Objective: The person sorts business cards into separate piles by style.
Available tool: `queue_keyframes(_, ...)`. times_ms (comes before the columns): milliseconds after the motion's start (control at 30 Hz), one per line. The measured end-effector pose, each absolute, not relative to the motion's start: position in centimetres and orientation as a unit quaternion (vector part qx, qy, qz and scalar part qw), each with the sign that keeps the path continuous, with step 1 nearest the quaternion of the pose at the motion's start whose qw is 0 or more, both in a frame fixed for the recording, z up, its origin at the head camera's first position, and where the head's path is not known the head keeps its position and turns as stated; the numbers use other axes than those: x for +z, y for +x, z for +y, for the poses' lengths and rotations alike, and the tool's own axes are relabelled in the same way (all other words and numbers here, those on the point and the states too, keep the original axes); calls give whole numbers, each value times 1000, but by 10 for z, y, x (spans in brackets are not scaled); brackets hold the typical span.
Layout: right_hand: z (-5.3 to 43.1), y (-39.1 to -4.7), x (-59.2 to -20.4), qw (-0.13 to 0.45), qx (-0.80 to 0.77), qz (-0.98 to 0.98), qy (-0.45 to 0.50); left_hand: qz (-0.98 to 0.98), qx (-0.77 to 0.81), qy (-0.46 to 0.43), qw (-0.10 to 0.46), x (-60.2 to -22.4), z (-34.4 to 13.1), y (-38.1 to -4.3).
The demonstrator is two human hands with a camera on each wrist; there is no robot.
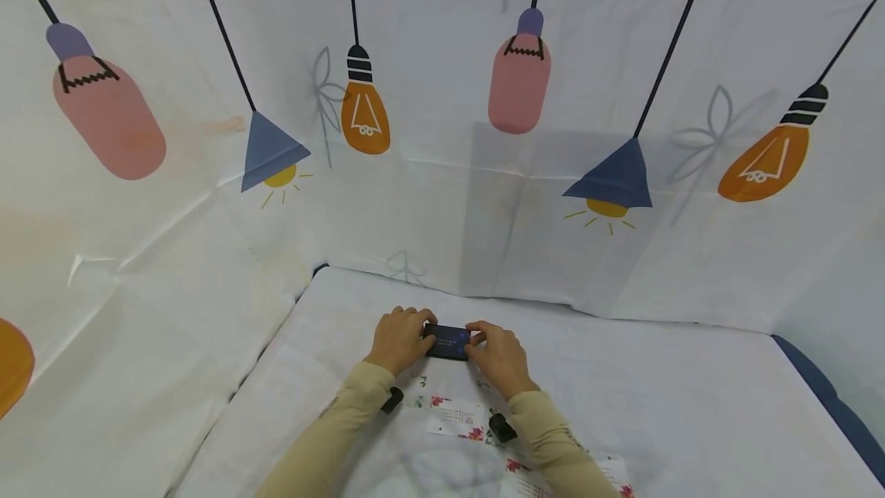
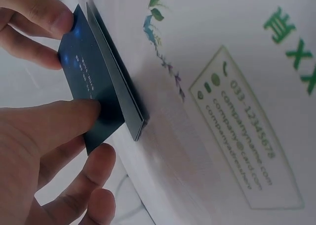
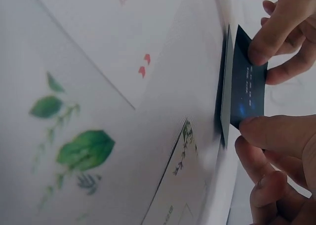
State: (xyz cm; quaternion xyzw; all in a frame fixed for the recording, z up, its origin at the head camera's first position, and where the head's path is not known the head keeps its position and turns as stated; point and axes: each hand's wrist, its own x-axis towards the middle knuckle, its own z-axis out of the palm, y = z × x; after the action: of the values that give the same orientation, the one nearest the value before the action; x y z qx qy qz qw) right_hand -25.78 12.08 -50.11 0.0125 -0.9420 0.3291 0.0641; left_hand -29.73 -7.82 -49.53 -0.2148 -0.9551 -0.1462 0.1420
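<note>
Both hands pinch one dark blue business card (image 1: pixel 449 342) with small light print and blue glowing spots. My left hand (image 1: pixel 401 338) holds its left end between thumb and fingers. At the opposite end, the right hand (image 1: pixel 503 360) grips it with thumb and fingertips. The wrist views show the card tilted on its long side above a thin stack of dark cards (image 2: pixel 129 99) lying on the white surface. In the right wrist view, the stack (image 3: pixel 225 89) sits right beside the card's lower edge.
White cards with red flower corners, such as one card (image 1: pixel 456 417), lie on the white table (image 1: pixel 657 390) nearer the body. Green leaf prints (image 3: pixel 86 148) show close by. A white sheet (image 1: pixel 429 214) with printed lamps stands behind. Dark blue padding (image 1: pixel 805 367) borders the right side.
</note>
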Motion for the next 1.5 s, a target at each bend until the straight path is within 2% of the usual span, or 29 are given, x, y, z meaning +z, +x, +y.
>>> queue_keyframes(333, 119, -262, -507, 45, 318, -947, -1, -956, -136, -221, 136, -498, -78, -298)
queue_keyframes(733, 118, -262, -509, 51, 314, -948, 3, -956, -134, -223, 139, -499, -78, -300)
queue_keyframes(1500, 118, -263, -513, 61, 302, -951, 0, -964, -125, -205, 111, -507, -76, -304)
